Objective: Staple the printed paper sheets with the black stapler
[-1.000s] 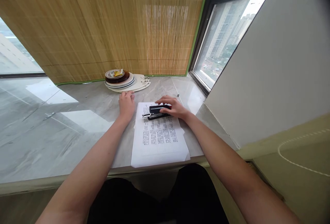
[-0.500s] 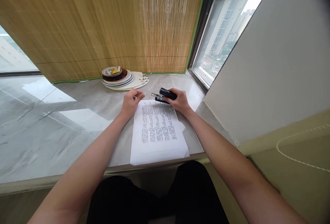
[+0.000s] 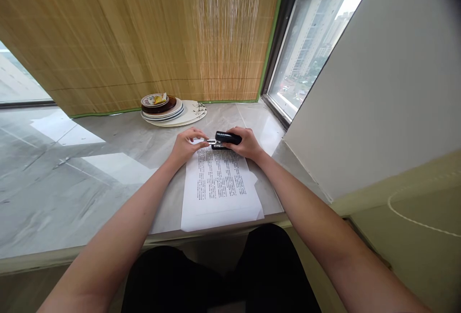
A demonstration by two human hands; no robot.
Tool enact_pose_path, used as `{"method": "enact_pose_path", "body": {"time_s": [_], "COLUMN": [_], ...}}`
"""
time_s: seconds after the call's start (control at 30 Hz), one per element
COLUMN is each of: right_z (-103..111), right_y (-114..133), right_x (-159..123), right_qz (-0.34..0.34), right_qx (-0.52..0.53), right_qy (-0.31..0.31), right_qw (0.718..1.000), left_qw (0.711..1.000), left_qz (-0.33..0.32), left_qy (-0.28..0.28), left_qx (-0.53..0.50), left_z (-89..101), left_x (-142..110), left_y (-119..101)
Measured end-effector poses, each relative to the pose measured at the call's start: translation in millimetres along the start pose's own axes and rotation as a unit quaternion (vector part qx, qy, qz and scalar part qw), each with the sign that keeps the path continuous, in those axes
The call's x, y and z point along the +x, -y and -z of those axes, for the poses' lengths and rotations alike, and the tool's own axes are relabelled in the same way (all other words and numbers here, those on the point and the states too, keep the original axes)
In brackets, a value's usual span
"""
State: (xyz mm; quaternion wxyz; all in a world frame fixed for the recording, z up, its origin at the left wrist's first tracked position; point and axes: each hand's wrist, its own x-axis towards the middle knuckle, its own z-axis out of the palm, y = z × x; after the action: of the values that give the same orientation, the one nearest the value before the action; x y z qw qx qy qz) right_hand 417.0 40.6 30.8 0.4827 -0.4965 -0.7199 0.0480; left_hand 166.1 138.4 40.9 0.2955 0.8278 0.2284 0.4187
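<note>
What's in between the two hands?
In the head view, a black stapler: the right hand holds it, and the left hand is right at its silver metal part.

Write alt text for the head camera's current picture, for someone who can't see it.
A person's right hand holds a black stapler over printed paper on a marbled ledge, with the left hand at its metal end. Farther back, stacked plates sit before a tan blind.
</note>
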Motion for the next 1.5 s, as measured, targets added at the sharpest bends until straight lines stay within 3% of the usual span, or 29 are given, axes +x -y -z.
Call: {"method": "enact_pose_path", "body": {"time_s": [0.23, 0.5, 0.77, 1.5], "right_z": [-1.9, -1.8, -3.1, 1.7], "right_y": [2.9, 4.8, 3.9, 5.6], "right_x": [0.1, -0.1, 0.3, 0.3], "right_qz": [0.002, -0.004, 0.034, -0.007], "right_qx": [-0.011, -0.018, -0.012, -0.037], "right_qy": [0.019, 0.017, 0.021, 0.032], "right_qw": [1.000, 1.000, 0.999, 0.999], "left_qw": [0.999, 1.000, 0.999, 0.998], "left_qz": [0.009, 0.023, 0.033, 0.045], "left_qy": [0.048, 0.003, 0.028, 0.038], "left_qx": [0.017, 0.000, -0.005, 0.017], "left_z": [-4.7, -3.5, -6.7, -4.5], "left_x": [-1.3, -0.9, -0.4, -1.7], "left_y": [-2.8, -5.5, -5.4, -3.0]}}
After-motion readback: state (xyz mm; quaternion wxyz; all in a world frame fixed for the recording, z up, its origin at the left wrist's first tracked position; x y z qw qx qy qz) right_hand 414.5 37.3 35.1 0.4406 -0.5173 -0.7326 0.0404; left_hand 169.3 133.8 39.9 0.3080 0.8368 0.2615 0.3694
